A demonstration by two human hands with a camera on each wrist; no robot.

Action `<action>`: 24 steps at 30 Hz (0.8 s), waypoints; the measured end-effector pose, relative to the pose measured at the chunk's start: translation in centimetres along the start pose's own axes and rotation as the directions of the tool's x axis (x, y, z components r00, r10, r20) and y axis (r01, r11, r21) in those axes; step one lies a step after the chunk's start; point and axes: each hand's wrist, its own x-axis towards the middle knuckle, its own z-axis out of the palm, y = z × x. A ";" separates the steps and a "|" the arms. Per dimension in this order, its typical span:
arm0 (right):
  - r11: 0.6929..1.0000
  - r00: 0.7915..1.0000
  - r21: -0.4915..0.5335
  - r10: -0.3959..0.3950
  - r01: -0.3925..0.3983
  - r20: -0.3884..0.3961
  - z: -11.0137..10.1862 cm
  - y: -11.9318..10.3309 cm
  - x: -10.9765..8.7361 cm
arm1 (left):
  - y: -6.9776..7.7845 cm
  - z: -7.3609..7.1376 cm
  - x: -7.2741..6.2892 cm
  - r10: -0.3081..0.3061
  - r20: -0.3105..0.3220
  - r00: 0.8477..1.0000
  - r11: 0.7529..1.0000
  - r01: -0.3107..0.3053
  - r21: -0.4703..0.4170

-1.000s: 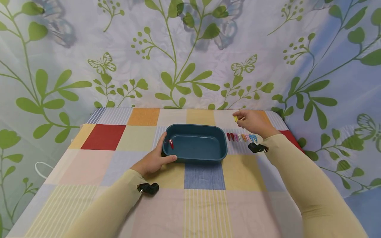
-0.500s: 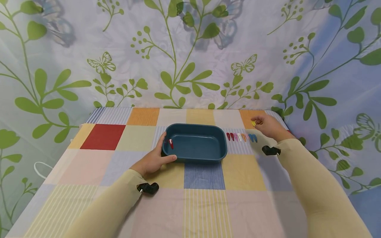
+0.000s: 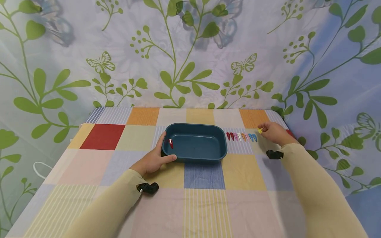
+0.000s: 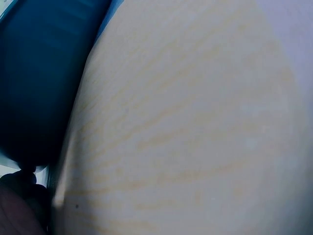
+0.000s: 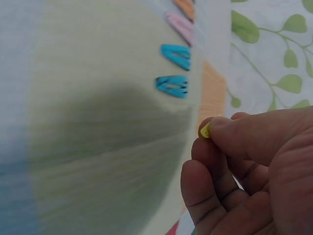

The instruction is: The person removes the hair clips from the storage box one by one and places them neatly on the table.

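Note:
My left hand [image 3: 154, 158] rests against the left end of a dark blue tray [image 3: 194, 159], its thumb along the front rim and its straight fingers along the side. Inside that tray lies a red hair clip [image 3: 171, 143]. My right hand [image 3: 274, 133] pinches a yellow hair clip [image 5: 205, 130] between thumb and forefinger, just right of a row of clips. Only a small tip of this clip shows in the right wrist view. Closest to it in the row are two blue hair clips [image 5: 172, 86].
The row also has red hair clips [image 3: 230, 136], with pink, white and orange ones between those and the blue pair. A patchwork cloth [image 3: 205, 211] covers the table. Behind stands a leaf-patterned curtain [image 3: 190, 53], and a white cable [image 3: 38, 170] loops at the left edge.
My right hand has moved right, then down toward the cloth, carrying the yellow hair clip to the right end of the row. The left hand and the tray have stayed in place.

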 end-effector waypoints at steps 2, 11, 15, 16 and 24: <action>1.000 1.000 -0.011 0.015 -0.015 0.008 0.3 0.3 0.0 | 0.0 0.0 0.0 0.001 0.000 1.000 1.000 -0.001 -0.001; 0.999 0.998 0.007 0.035 -0.035 0.050 1.2 1.1 0.1 | -0.1 0.0 0.1 0.002 0.000 1.000 1.000 -0.002 -0.008; 1.000 0.998 0.000 0.029 -0.029 0.062 1.3 1.1 0.3 | -0.2 0.0 0.1 0.005 0.002 1.000 1.000 -0.005 -0.016; 1.000 0.997 -0.003 0.031 -0.031 0.064 1.4 1.1 0.3 | -0.2 0.0 0.1 0.005 0.002 1.000 1.000 -0.005 -0.015; 0.998 0.995 -0.008 0.058 -0.057 0.083 1.4 0.9 0.3 | -0.2 0.0 0.1 0.003 -0.002 1.000 1.000 -0.003 0.002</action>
